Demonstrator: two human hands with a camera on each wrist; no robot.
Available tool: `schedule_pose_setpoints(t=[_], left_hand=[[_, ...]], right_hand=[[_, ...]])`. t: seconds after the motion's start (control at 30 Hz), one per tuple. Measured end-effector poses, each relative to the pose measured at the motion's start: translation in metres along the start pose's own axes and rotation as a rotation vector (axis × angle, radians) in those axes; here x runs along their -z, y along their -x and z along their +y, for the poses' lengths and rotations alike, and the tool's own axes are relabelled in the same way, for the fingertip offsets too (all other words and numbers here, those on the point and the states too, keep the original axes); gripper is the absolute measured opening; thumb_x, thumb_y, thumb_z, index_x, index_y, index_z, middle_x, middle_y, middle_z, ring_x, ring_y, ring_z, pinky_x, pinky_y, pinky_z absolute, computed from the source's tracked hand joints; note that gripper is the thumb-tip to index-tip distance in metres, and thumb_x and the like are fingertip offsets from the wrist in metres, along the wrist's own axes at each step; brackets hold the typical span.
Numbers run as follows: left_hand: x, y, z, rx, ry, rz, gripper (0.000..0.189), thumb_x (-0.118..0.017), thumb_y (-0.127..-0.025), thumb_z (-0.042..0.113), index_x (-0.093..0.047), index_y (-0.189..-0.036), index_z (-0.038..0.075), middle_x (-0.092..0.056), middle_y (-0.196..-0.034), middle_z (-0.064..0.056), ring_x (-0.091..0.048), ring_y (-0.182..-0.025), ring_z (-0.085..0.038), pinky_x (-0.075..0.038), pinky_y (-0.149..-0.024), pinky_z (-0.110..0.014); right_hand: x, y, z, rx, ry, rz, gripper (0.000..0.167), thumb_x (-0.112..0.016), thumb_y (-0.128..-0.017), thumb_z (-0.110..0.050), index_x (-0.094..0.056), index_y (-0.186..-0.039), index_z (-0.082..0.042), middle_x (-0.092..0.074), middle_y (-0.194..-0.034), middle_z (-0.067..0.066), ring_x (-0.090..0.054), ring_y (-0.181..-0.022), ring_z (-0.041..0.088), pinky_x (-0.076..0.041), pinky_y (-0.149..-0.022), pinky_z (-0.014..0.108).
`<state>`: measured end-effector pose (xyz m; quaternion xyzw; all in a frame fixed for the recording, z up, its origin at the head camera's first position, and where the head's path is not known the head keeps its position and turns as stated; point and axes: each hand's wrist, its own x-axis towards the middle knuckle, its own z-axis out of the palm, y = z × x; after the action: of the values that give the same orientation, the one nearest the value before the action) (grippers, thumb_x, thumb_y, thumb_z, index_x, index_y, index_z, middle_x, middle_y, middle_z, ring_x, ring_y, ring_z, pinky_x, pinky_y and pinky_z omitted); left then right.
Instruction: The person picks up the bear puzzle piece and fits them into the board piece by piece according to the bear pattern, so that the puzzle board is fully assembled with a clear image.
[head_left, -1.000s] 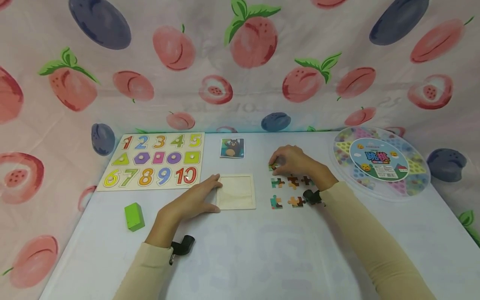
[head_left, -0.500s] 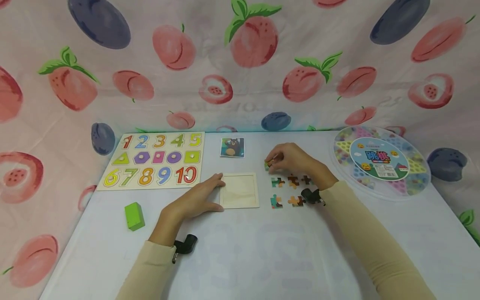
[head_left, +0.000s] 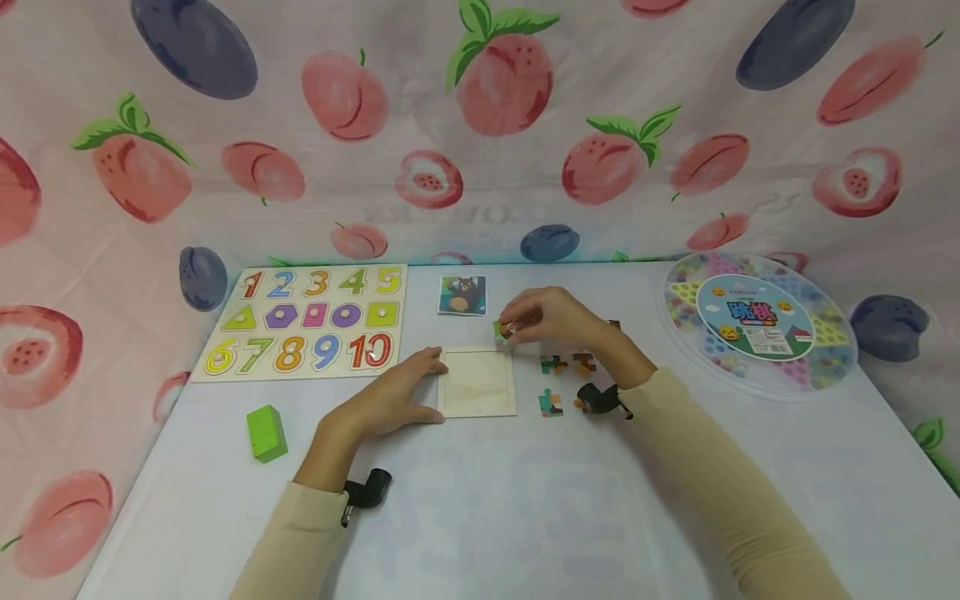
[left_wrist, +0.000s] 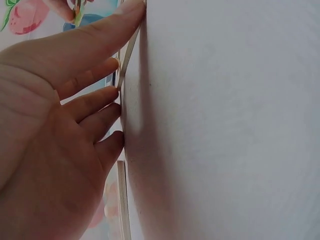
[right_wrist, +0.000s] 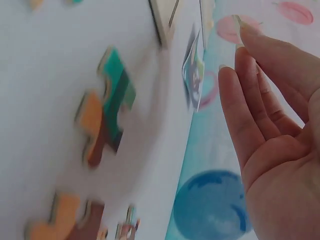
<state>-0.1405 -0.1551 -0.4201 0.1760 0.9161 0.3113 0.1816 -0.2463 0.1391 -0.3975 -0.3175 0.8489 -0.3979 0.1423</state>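
Cloth (head_left: 337,183) of pale pink, printed with red and dark blue fruit, rose beyond the left and far edges of the white desk (head_left: 480,500). A green rectangular block (head_left: 267,433) lay near the left edge, nearer than a flat cream board (head_left: 301,321) bearing coloured numerals 1 to 10 and five shapes. The left hand (head_left: 386,396), its grip loose with fingers straight, touched the left edge of a square pale wooden frame (head_left: 512,383); a broad stretch of desk ran from there toward the near side. Beyond the frame lay a printed bear card (head_left: 462,296), with faint mirrored lettering (head_left: 480,214) on the cloth behind. The right hand (head_left: 551,321) pinched a small green and brown puzzle piece (head_left: 498,330), raised off the desk just past the frame's far right corner. Farther right lay teal, orange and brown jigsaw pieces (head_left: 553,364), some partly hidden by the right wrist and a black wrist camera (head_left: 600,398). Last, a round clear plastic box (head_left: 825,296) sat in the far right corner, its blue label (head_left: 753,317) reading 跳棋; the smaller print was too tiny to read.
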Motion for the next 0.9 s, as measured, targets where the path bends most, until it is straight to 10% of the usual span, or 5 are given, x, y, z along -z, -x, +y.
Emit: schedule_pose_setpoints(t=[0.9], left_hand=[[0.0,-0.001,-0.001,0.006,0.01,0.029,0.066,-0.087,-0.081,0.028,-0.059,-0.139,0.013,-0.037,-0.166,-0.006,-0.027,-0.159,-0.031,-0.026,-0.129,-0.052]], right_hand=[[-0.054,-0.028,-0.02,-0.132,0.082,-0.067,0.017,-0.084,-0.085,-0.019,-0.081,-0.101,-0.015,-0.076,-0.111,0.004,-0.071,-0.088,0.011,-0.057,-0.074,0.022]])
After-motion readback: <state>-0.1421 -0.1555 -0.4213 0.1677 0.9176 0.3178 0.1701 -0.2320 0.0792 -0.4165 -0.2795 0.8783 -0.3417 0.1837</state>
